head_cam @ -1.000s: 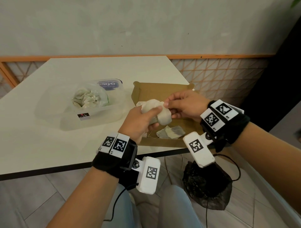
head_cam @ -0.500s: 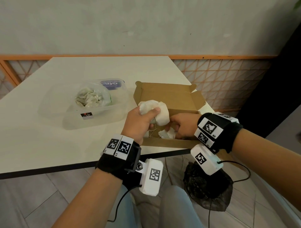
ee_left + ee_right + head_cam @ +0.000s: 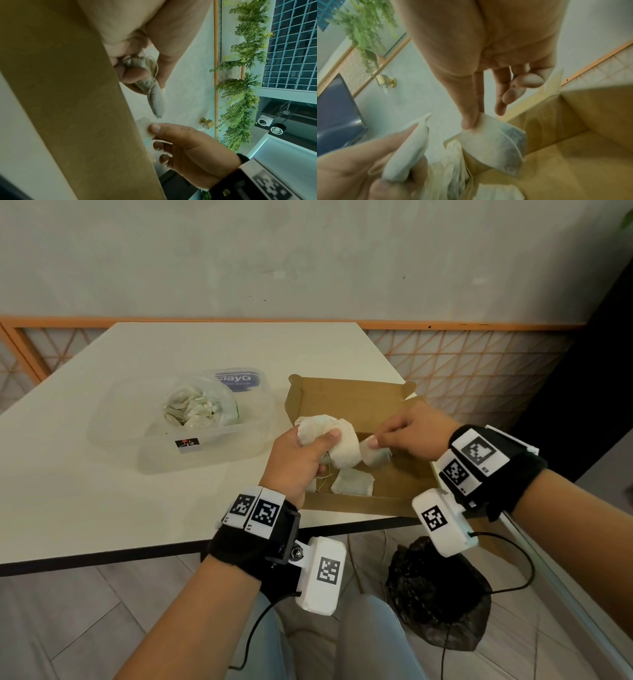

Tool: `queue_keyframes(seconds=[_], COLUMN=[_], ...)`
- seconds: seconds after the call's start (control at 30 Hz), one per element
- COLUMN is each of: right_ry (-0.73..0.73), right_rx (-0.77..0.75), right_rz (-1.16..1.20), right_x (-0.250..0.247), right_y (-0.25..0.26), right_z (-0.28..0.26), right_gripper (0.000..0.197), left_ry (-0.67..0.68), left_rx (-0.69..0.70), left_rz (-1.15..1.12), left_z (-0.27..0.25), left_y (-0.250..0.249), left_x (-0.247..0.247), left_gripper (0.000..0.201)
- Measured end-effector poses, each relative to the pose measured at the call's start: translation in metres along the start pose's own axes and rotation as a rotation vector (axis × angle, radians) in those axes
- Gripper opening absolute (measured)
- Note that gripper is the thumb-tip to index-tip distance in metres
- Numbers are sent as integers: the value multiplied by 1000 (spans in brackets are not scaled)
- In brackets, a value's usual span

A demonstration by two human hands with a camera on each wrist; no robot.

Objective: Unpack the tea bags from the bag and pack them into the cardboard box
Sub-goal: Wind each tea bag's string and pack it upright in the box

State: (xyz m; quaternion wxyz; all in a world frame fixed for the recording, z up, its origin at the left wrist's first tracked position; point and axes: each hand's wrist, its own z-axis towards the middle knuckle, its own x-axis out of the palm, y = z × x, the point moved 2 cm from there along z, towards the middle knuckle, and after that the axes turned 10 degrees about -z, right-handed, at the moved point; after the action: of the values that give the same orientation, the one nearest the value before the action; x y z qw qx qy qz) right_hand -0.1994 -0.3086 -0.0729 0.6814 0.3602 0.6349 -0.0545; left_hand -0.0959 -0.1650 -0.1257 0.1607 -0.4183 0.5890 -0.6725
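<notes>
Cardboard box (image 3: 346, 402) beneath both hands (left (image 3: 298, 460) fisted round tea bags (image 3: 337, 441), right (image 3: 411, 436) pinching one).

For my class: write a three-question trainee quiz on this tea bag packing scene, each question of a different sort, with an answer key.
1. True or false: the left hand holds a bunch of tea bags above the cardboard box.
2. What does the right hand pinch? A) a single tea bag B) a box flap C) the plastic container
3. Fill in: one loose tea bag already lies on the floor of the ____.

Key: 1 true; 2 A; 3 cardboard box.
</notes>
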Motion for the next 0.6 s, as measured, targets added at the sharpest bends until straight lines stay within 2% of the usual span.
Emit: queue_keyframes(seconds=[0.1,0.23,0.33,0.4,0.5,0.6], right_ry=[-79,-27,-184,-251,-158,-14], right_rx=[10,19,11,-15,-95,-130], right_rz=[181,338,386,499,680,564], right_x=[-5,1,-8,-16,-18,-7], right_y=[2,12,12,14,24,32], right_z=[2,0,-1,-3,-6,-5], right_gripper=[15,16,14,12,7,3], left_ry=[23,41,12,-12,-11,5], left_rx=[-4,-11,-15,-13,-19,-12], left_rz=[-13,-36,-40,-30,-5,9], left_z=[-1,-2,-1,0,1,1], left_y=[-1,-2,-1,0,0,0], left_x=[1,0,-1,-2,-1,0], left_gripper=[16,17,15,13,4,10])
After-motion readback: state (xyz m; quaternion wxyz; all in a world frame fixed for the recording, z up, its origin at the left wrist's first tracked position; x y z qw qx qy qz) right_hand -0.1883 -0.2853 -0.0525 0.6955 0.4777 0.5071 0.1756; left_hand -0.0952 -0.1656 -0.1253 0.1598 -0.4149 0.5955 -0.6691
